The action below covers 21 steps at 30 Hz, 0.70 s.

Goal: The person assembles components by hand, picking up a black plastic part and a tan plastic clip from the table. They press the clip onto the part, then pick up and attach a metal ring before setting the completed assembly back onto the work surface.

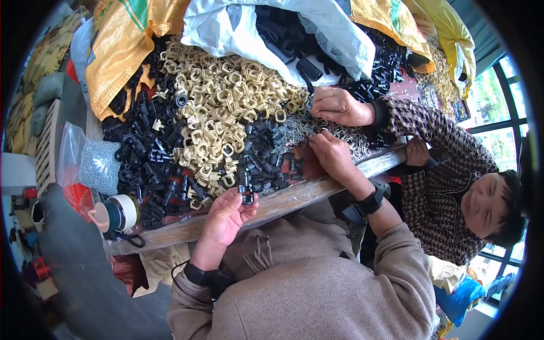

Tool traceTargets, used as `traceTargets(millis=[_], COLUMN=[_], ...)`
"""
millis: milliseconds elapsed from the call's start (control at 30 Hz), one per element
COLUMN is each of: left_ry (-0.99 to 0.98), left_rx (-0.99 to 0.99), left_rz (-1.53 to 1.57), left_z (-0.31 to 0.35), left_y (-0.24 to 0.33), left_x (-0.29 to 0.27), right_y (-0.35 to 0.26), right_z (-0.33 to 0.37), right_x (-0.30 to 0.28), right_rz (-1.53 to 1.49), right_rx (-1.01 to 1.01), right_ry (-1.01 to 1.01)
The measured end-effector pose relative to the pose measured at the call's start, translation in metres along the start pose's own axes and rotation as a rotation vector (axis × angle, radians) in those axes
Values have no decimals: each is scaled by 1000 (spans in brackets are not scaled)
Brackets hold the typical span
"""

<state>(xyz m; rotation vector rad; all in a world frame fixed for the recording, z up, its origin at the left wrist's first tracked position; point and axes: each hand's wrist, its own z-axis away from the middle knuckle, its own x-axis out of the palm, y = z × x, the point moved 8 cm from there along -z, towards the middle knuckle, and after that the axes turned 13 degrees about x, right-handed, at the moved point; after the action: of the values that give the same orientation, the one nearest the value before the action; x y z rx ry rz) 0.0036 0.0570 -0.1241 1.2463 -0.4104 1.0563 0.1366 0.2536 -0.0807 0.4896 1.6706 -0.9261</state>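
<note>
Between the thumb and fingers of my left hand [225, 218] is a small black plastic part [246, 194], held upright over the table's wooden front edge. My right hand [335, 157] reaches over the heap of small silvery metal pieces [357, 141]. Its fingertips are pinched together there, and whatever they hold is too small to make out. Left of that hand lie small black blocks [262, 161]. A big pile of cream-coloured plastic rings [226, 93] fills the middle. Larger black plastic parts [148, 164] are heaped to its left.
A co-worker's hand [340, 106] works just beyond my right hand; that person leans in from the right. A white sack [226, 31] and yellow sacks [122, 54] line the back. A lidded cup [120, 213] and a bag of small grey pieces [100, 164] stand at the left edge.
</note>
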Motion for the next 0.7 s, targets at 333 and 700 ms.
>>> traceTargets(millis=[333, 700], left_ry=[16, -14], left_rx=[44, 146], left_rz=[-38, 32], left_z=[0, -16], left_y=[1, -4], left_x=[2, 26], right_y=[-3, -84], right_z=[20, 27], right_x=[-13, 7], right_rz=[-655, -823], right_rx=[106, -27], right_ry=[-146, -416])
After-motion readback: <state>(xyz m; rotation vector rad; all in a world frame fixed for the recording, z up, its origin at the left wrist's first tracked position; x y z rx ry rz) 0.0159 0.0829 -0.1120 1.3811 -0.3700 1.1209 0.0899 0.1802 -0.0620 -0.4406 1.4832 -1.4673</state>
